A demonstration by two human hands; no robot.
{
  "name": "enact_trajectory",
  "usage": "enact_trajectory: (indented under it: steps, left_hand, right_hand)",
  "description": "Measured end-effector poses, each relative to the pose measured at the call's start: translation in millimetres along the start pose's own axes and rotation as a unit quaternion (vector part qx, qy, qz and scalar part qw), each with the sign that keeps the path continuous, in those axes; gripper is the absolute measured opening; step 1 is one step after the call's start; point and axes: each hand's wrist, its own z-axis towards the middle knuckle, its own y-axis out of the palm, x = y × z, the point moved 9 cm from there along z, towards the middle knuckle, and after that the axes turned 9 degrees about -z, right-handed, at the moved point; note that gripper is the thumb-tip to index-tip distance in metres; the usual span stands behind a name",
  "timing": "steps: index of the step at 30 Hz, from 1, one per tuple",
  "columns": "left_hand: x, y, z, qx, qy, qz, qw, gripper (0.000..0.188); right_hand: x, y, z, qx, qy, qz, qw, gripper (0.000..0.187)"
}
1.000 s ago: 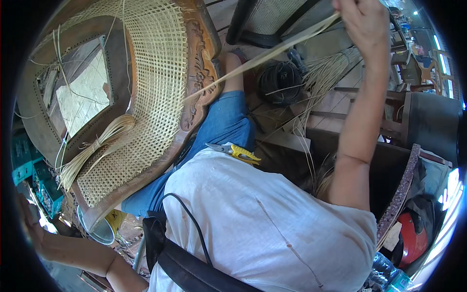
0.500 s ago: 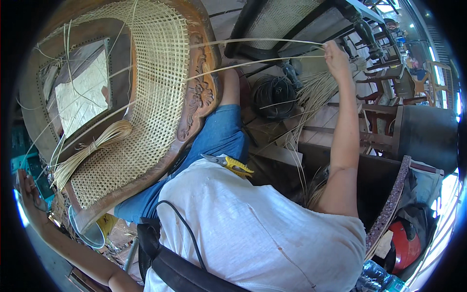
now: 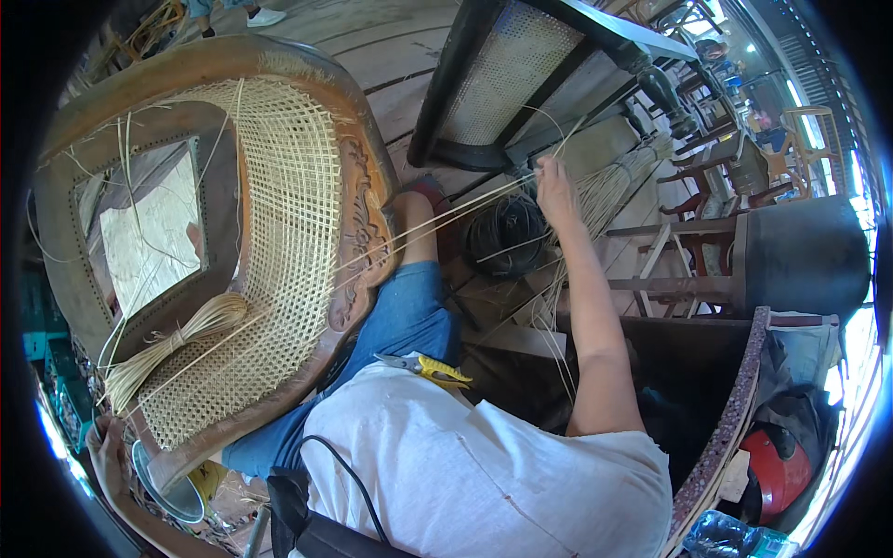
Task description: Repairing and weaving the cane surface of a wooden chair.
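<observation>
A carved wooden chair frame (image 3: 367,200) with a woven cane panel (image 3: 279,279) leans across my lap. My right hand (image 3: 556,193) is raised to the right of it, closed on thin cane strands (image 3: 446,216) that stretch back over the weave. At the frame's lower left corner, my left hand (image 3: 108,451) has its fingers pinched together where a strand runs down to the edge. That hand is dim and partly at the picture's rim. A tied bundle of cane (image 3: 177,346) rests on the panel. Yellow-handled pruning shears (image 3: 433,369) lie on my shirt at the waist.
A black coil (image 3: 507,232) and a loose sheaf of cane (image 3: 619,181) lie on the plank floor. Beyond stands a dark chair frame with cane (image 3: 502,74). A bucket (image 3: 172,493) is below the left corner; a red helmet (image 3: 779,470) sits at the right.
My right hand has moved left and down, and its strands now run closer together. My left hand has gone lower, its fingers drawing in at the frame's corner. The view has shifted.
</observation>
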Motion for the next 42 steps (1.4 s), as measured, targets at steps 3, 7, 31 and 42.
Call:
enact_trajectory:
  steps: [3,7,31,42]
  left_hand:
    - [-1,7,-4,0.013,0.040,-0.063,0.997,0.007]
    - [10,13,-13,0.104,0.067,-0.084,0.989,0.011]
    - [-58,-115,-180,0.303,-0.233,0.181,0.906,0.043]
    - [89,80,-36,0.109,0.091,0.162,0.976,0.032]
  right_hand:
    - [-14,6,-1,-0.014,-0.005,0.013,1.000,0.024]
    - [-22,30,-11,-0.089,-0.011,0.067,0.994,0.037]
    - [-296,22,7,-0.432,0.009,0.461,0.775,0.025]
    - [-603,129,-57,-0.325,-0.246,0.371,0.835,0.025]
